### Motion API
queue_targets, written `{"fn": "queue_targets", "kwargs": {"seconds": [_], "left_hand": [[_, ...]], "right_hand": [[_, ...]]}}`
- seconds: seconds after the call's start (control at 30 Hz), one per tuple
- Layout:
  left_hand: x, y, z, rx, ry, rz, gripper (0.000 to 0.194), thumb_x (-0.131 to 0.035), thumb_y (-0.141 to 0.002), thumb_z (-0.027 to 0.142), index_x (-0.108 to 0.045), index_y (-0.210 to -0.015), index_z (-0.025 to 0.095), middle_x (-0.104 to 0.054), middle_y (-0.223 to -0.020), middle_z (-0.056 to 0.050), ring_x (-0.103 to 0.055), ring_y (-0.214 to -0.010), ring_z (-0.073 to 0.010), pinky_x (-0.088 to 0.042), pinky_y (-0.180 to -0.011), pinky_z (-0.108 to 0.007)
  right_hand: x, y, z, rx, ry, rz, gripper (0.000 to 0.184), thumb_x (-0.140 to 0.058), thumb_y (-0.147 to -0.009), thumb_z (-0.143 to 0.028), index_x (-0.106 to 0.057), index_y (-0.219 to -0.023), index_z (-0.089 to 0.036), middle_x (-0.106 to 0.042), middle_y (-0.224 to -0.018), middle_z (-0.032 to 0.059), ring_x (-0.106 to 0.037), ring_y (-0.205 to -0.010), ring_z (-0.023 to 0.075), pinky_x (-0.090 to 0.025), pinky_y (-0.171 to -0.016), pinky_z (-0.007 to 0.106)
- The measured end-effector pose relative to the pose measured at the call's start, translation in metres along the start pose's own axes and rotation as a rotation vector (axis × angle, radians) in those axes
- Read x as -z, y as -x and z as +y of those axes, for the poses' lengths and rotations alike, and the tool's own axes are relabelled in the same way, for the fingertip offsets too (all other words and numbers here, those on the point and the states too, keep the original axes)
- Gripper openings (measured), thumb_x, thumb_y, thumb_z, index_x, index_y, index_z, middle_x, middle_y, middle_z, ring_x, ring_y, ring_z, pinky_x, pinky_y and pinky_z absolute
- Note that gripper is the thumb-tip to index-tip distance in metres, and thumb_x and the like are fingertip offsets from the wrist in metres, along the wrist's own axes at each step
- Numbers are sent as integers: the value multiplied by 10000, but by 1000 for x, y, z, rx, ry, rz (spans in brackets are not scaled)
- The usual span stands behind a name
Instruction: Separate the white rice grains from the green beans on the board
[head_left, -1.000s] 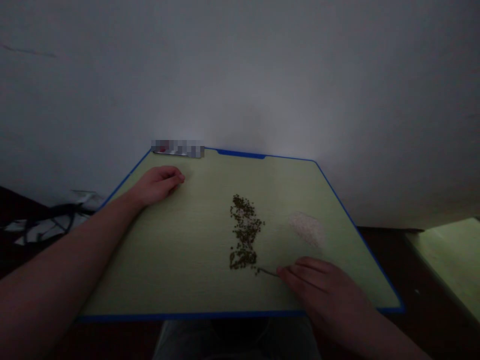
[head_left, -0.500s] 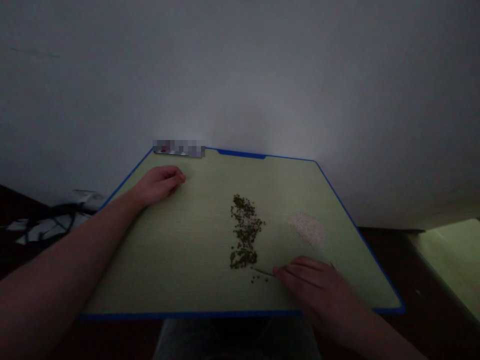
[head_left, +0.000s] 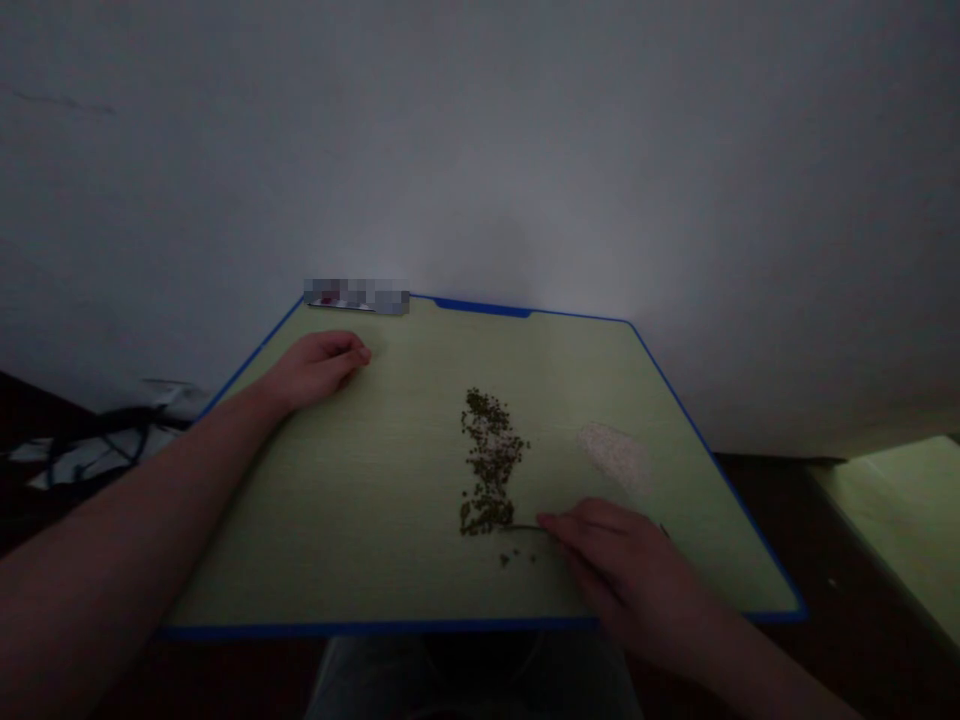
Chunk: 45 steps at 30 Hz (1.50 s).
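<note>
My right hand [head_left: 626, 565] pinches a thin, slender tool [head_left: 525, 527]; its exact kind is too dim to make out. The tool's tip reaches the lower right edge of a strip of small dark green beans or seeds [head_left: 487, 515], with paler grains mixed into its middle. Several loose seeds [head_left: 505, 560] lie just below the tip. To the right, beyond this hand, is a spread of pale, fine grains [head_left: 615, 455]. My left hand [head_left: 319, 368] rests on the tabletop's far left part with its fingers curled in, and no object shows in it.
A pale green tabletop [head_left: 360, 520] with a blue rim stands against a grey wall [head_left: 480, 150]. A flat, blurred-out object [head_left: 358, 297] lies at its far left corner. Dark straps and white items [head_left: 112, 445] sit left of the table.
My right hand has moved slightly away from me and to the left, bringing the tool's tip up to the bottom of the seed strip. My left hand stays put.
</note>
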<state>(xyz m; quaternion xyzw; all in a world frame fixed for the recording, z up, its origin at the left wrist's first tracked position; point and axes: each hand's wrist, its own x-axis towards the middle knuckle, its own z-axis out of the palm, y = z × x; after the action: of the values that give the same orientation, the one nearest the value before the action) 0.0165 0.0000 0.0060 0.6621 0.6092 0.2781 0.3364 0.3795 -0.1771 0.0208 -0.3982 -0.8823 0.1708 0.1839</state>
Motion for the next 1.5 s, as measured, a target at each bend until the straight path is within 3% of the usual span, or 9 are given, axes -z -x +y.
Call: {"fn": "queue_targets", "kwargs": {"seconds": [0.13, 0.37, 0.77, 0.87, 0.97, 1.07, 1.2, 1.33, 1.5], "left_hand": [[-1, 0, 1, 0, 3, 13, 221, -535, -770, 386, -560, -688, 183, -456, -492, 45, -415, -472, -113, -329, -491, -254], [0, -5, -9, -29, -8, 29, 204, -547, -750, 386, -571, -678, 197, -469, -489, 35, -431, -464, -116, -340, -472, -237], [0, -8, -13, -20, 1, 29, 215, -560, -747, 400, -577, -680, 196, -466, -477, 40, -412, -437, -108, -326, -457, -234], [0, -6, -9, -20, -16, 32, 216, -556, -744, 397, -574, -665, 196, -473, -483, 35, -421, -446, -111, -331, -464, -235], [-1, -3, -2, -7, -18, 30, 219, -551, -740, 388, -560, -639, 194, -466, -478, 31, -419, -448, -113, -337, -467, -239], [-2, -1, 2, 6, -6, 44, 203, -551, -733, 380, -560, -648, 196, -458, -472, 34, -412, -442, -113, -332, -461, -239], [-2, -1, 0, -3, 10, 44, 202, -566, -725, 384, -557, -646, 199, -460, -477, 36, -419, -448, -114, -332, -460, -237], [-1, -2, -2, -20, 10, 40, 200, -562, -732, 382, -564, -650, 200, -463, -476, 36, -418, -449, -114, -333, -463, -240], [-1, 0, 2, -12, 16, 38, 184, -554, -728, 366, -571, -659, 197, -461, -472, 36, -416, -449, -116, -329, -463, -242]], "right_hand": [[1, -16, 5, -157, -148, -62, 323, -450, -917, -129, -682, -1135, -181, -729, -929, 57, -675, -837, 165, -550, -759, 306], [-5, -20, -4, -243, -231, -211, 346, -509, -868, -119, -693, -1150, -197, -735, -1035, 56, -679, -937, 192, -520, -841, 332], [-13, -6, -27, -259, -294, -195, 335, -498, -862, -92, -698, -1098, -220, -735, -974, 25, -679, -878, 172, -521, -809, 311], [-19, 2, -30, -200, -286, -84, 306, -502, -871, -96, -688, -1086, -211, -729, -921, 31, -670, -824, 160, -528, -750, 281], [-26, 6, -35, -14, -240, 90, 317, -465, -871, -76, -650, -1111, -167, -694, -813, 42, -625, -703, 149, -510, -619, 243], [-34, -4, -41, 159, -89, 179, 346, -443, -831, -48, -622, -1119, -121, -690, -825, 75, -594, -707, 185, -515, -637, 289], [-45, -29, -47, 175, 18, 99, 350, -469, -803, -22, -621, -1094, -144, -690, -896, 66, -587, -810, 197, -503, -783, 321], [-52, -39, -49, 178, 72, -40, 300, -537, -789, -60, -617, -1055, -174, -666, -877, 39, -566, -817, 188, -480, -817, 321], [-53, -21, -43, 224, 27, 69, 275, -525, -754, -86, -627, -995, -167, -678, -807, 36, -577, -726, 179, -497, -729, 306]]}}
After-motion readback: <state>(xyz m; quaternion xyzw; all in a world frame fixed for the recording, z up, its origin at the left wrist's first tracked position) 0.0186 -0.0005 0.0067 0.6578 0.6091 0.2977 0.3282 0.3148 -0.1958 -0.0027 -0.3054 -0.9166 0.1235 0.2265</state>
